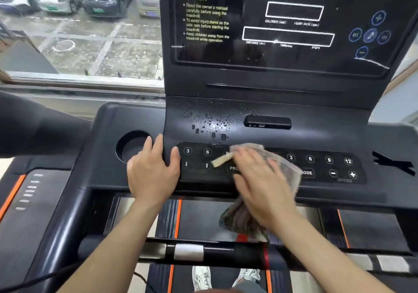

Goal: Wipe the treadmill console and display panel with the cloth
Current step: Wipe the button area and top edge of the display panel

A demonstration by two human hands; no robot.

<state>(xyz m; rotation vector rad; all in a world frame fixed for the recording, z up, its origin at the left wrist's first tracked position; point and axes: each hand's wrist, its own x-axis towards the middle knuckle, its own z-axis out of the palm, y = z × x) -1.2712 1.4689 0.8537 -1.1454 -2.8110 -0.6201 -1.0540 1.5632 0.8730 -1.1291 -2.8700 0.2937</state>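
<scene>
Right grip (260, 186), fingers flat, presses cloth (239, 221) on keypad (321, 167); droplets (210, 123) lie just beyond, up-left; left grip (151, 170) rests flat beside.

Black treadmill console (126, 120), deck sloping toward the viewer. Button panel (316, 166) across its centre. Round cup holder (131, 145) recessed at 9 o'clock. Water droplets (210, 123) scattered on the slope at 11 o'clock of the panel, and a small black box (268, 121) at 12. Cloth (248, 149) lies over the panel's middle, its lower end hanging off the 6 o'clock edge, with the right hand (260, 179) flat on it, blurred. Left hand (151, 170) rests flat at the panel's 9 o'clock end.
</scene>
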